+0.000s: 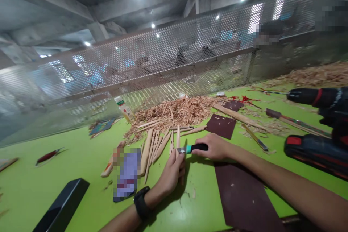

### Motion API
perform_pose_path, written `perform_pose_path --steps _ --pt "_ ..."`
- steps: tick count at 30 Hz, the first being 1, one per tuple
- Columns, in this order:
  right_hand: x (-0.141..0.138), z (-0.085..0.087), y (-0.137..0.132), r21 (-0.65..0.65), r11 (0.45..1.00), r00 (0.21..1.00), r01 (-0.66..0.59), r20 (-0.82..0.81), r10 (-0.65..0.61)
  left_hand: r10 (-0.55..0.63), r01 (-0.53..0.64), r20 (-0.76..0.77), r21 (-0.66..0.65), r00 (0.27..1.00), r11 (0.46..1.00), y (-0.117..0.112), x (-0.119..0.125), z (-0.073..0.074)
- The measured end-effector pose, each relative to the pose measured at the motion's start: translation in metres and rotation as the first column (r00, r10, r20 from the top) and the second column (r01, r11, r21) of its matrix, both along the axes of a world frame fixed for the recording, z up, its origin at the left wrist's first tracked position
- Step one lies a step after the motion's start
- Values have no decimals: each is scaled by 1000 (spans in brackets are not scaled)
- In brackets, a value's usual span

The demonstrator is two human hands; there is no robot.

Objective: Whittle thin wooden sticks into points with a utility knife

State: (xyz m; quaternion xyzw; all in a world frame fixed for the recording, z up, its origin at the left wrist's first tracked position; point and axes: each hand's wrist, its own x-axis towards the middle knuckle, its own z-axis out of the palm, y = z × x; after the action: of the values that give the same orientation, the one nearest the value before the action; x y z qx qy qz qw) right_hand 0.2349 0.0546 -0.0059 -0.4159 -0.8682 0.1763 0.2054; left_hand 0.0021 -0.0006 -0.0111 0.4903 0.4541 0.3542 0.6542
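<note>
My left hand (173,168) is closed around a slim pale wooden stick (178,137), which stands roughly upright in the picture. In my right hand (213,146) is a carving knife (199,147) with a black handle and a teal band. Its short blade points left and meets the stick just above my left thumb. Several carved wooden sticks (153,146) lie fanned out on the green table (201,195) beyond and left of my left hand. Sheets of dark brown sandpaper (239,195) lie under and beyond my right forearm.
A heap of wood shavings (176,110) lies before the perforated metal screen (163,61). At right are a cordless drill (320,101), a yellow utility knife (255,137) and a file (293,121). At left are a glue bottle (124,109), a red-handled tool (47,157) and a black block (63,206).
</note>
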Motion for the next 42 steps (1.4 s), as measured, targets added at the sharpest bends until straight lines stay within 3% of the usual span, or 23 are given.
perform_pose_path --steps 4,10,23,29,35,42 --pt "8 -4 8 38 998 997 57 47 -59 -12 12 5 -8 1000 1000 1 0 1" --pt "14 -7 15 40 998 999 50 15 -51 -31 31 8 5 999 1000 5 1 -1" --pt "7 -14 17 73 993 995 97 24 -99 48 -49 -43 -4 998 999 7 4 -1" --pt "7 -17 20 89 975 976 202 59 -208 101 -94 -124 58 987 994 2 9 0" --pt "10 -11 20 86 972 972 220 63 -226 115 -107 -163 61 980 992 1 11 4" --pt "8 -5 18 163 953 963 255 46 -265 131 -79 -264 200 956 977 -1 9 3"
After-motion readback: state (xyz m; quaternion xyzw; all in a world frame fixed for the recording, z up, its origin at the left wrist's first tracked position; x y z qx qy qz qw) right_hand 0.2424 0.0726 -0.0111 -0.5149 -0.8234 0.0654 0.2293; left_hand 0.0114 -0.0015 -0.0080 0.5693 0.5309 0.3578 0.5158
